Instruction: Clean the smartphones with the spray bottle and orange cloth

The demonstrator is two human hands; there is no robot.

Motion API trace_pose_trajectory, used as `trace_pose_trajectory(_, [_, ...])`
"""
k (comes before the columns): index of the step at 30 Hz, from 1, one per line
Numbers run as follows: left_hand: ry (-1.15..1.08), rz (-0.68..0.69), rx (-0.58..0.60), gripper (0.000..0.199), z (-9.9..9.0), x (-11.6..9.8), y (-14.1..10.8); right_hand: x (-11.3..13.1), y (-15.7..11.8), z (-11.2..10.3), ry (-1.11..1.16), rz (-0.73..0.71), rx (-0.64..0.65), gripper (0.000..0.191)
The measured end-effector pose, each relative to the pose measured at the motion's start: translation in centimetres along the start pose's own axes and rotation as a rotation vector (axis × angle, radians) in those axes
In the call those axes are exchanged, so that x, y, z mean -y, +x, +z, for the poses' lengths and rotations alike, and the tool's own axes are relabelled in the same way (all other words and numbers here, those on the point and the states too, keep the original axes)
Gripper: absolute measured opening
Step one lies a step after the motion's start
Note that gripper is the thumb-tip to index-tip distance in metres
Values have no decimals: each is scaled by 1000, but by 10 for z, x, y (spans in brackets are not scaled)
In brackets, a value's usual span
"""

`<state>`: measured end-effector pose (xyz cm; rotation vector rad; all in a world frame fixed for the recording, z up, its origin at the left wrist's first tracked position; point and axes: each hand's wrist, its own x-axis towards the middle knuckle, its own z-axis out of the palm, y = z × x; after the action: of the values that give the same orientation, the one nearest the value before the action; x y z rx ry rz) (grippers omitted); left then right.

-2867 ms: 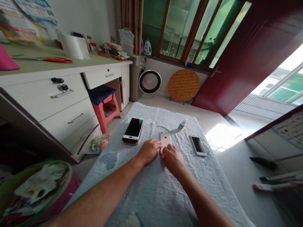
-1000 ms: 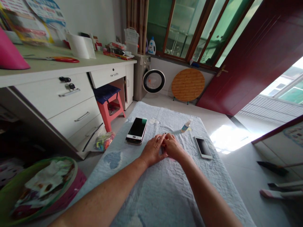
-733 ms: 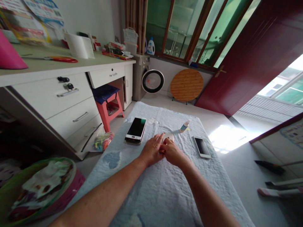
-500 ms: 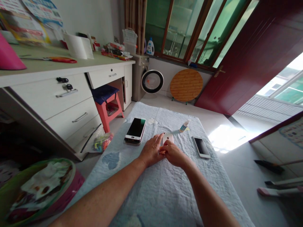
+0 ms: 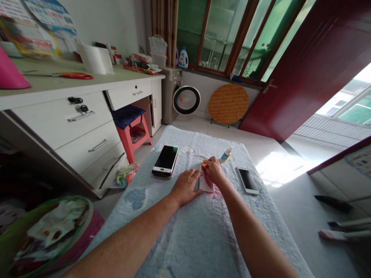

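Observation:
A light-coloured phone (image 5: 205,185) lies back up on the cloth-covered table, partly under my hands. My left hand (image 5: 186,186) holds it along the left side, thumb near the lower edge and fingers at the upper edge. My right hand (image 5: 213,171) pinches a small orange cloth (image 5: 204,163) against the phone's top end. Just beyond that hand stands a small spray bottle (image 5: 225,155). A white phone with a dark screen (image 5: 247,180) lies to the right. On the left, a larger white phone (image 5: 165,158) rests on top of another dark device.
A pale blue quilted cloth (image 5: 185,239) covers the table. To the left are a full waste basket (image 5: 94,218), a pink stool (image 5: 135,135) and a white desk (image 5: 84,131). A washing machine (image 5: 171,96) with its door open stands at the back.
My right hand has moved the orange cloth from the phone's lower end up to its top end, uncovering the lower part. My left hand stays at the phone's left side.

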<state>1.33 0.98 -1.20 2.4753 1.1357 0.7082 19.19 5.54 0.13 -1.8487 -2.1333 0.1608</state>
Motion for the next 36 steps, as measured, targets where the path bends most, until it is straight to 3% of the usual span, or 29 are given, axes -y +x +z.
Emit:
trace_pose_trajectory(5, [46,32,45,42,-2,0,-1,-9,-6,-1,14,39,-55,22])
trace_pose_trajectory(11, [33,35,38,42,-2,0,-1,-12,-31,-6,64,19,-11,23])
trace_pose_trajectory(23, [5,11,4,43,6,4,-1,14,-91,-24,149,-114,82,14])
trace_pose_trajectory(27, [4,15,11,43,5,5,-1,15,-82,-23,141,-129,91,15])
trace_pose_trajectory(36, [-22,50,24,45,-4,0,-1,5,-29,-7,35,-59,22,20])
